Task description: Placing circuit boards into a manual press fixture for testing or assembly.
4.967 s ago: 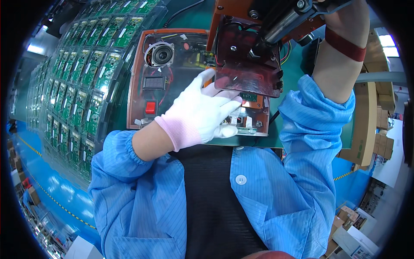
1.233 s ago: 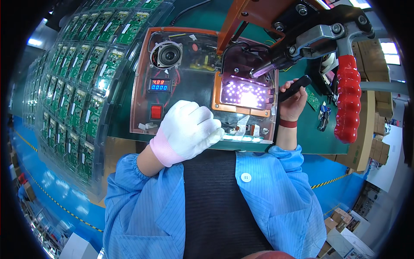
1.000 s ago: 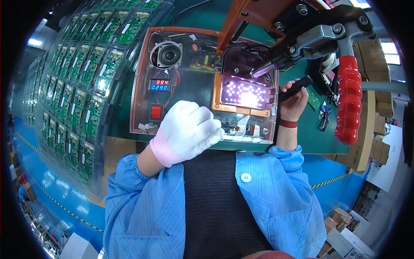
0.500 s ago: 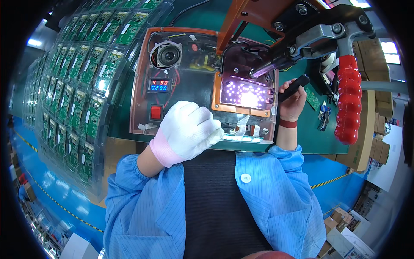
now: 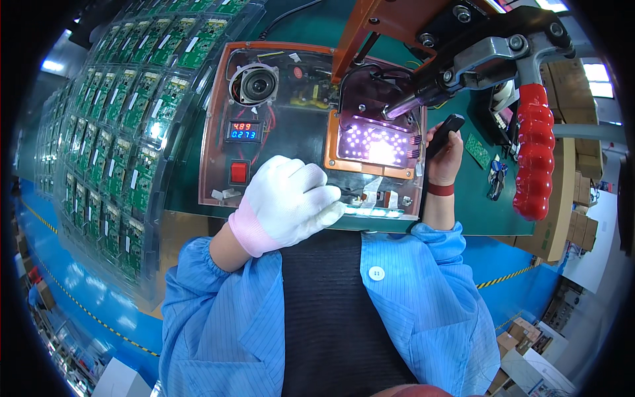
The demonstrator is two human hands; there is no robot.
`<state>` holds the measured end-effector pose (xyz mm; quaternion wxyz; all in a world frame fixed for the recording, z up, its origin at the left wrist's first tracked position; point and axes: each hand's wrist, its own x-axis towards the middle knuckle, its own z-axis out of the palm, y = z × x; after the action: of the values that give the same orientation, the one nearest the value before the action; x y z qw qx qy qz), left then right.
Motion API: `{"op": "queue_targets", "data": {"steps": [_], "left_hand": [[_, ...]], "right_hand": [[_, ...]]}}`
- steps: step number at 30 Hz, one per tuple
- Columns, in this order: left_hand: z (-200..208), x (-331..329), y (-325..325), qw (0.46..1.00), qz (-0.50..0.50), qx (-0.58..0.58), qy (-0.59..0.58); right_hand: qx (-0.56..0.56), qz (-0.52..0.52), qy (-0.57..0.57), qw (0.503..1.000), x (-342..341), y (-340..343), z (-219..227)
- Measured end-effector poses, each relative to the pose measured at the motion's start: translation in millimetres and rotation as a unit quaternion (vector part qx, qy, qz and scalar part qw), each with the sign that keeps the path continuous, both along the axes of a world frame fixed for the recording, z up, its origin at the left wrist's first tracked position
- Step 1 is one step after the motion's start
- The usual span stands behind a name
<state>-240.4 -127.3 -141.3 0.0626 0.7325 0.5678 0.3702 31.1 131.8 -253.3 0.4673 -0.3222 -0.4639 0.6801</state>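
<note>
The black handheld device [image 5: 444,135] is at the right edge of the clear-topped box [image 5: 204,165], and your right hand [image 5: 446,162] has its bare fingers gripping it. It has just swung to a steeper angle – half a second ago it leaned further out to the right. The lit panel [image 5: 374,144], in its orange frame [image 5: 334,162] on the right half of the box, glows white-pink as it did then. On the box's left side, the digital display [image 5: 244,131] now reads lower on its blue line, which suggests that slightly less current is being drawn while the lights stay on.

Your left hand [image 5: 290,198], gloved, is over the box's near edge and hasn't moved noticeably; its fingers are curled closed – you can't tell from here whether anything is inside.

Right of the box, the red clamp handle [image 5: 534,152] hangs down, with a loose green board [image 5: 477,151] nearer the box on the counter [image 5: 463,212]. Trays of green boards [image 5: 119,106] stand to the box's left.
</note>
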Motion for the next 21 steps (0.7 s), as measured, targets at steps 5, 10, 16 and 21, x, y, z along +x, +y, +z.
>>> {"op": "queue_targets", "data": {"steps": [5,10,16,21], "left_hand": [[0,1,0,1.000,0.002,-0.008,0.003],[-1,0,0,1.000,-0.001,0.005,-0.002],[3,-1,-2,1.000,-0.003,0.011,0.003],[1,-1,-5,1.000,0.000,0.009,0.001]], "right_hand": [[0.016,-0.009,-0.019,1.000,0,0,-1],[0.002,0.008,0.015,1.000,-6,-17,15],[-0.027,0.077,0.094,0.992,-3,-26,21],[-0.049,0.030,0.114,0.992,-27,-35,37]]}}
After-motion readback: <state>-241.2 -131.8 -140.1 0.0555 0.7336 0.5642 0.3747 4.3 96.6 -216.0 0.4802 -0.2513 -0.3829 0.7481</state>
